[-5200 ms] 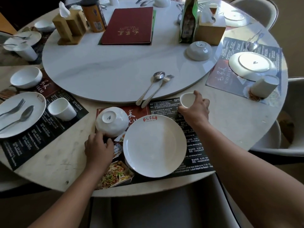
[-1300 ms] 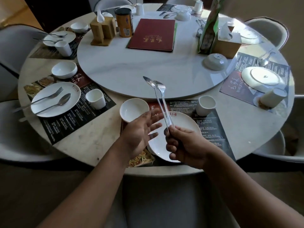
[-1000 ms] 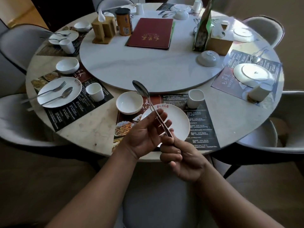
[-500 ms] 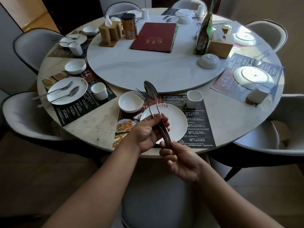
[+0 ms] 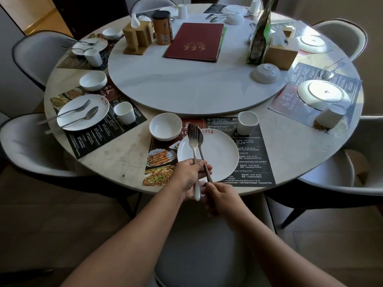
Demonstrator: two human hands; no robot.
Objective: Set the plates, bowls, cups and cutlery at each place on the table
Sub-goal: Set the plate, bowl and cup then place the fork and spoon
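Observation:
At the near place a white plate (image 5: pixel 219 156) lies on a dark placemat (image 5: pixel 250 162), with an upright white bowl (image 5: pixel 165 126) at its far left and a white cup (image 5: pixel 247 123) at its far right. My left hand (image 5: pixel 189 175) grips a fork (image 5: pixel 193 139) by the handle, tines pointing away over the plate. My right hand (image 5: pixel 219 196) pinches the handle end of a spoon (image 5: pixel 201 146), which lies just right of the fork over the plate.
The left place holds a plate (image 5: pixel 83 112) with fork and spoon, a bowl (image 5: pixel 93 80) and a cup (image 5: pixel 124 112). The right place has an upturned plate (image 5: pixel 324 94) and cup (image 5: pixel 329 118). The turntable (image 5: pixel 186 85) carries a red menu (image 5: pixel 195 42), an upturned bowl (image 5: pixel 266 73) and boxes. A chair (image 5: pixel 199 245) stands below me.
The fork and spoon, held together in my right hand before, are now split: my left hand has taken the fork. Both have come down over the plate.

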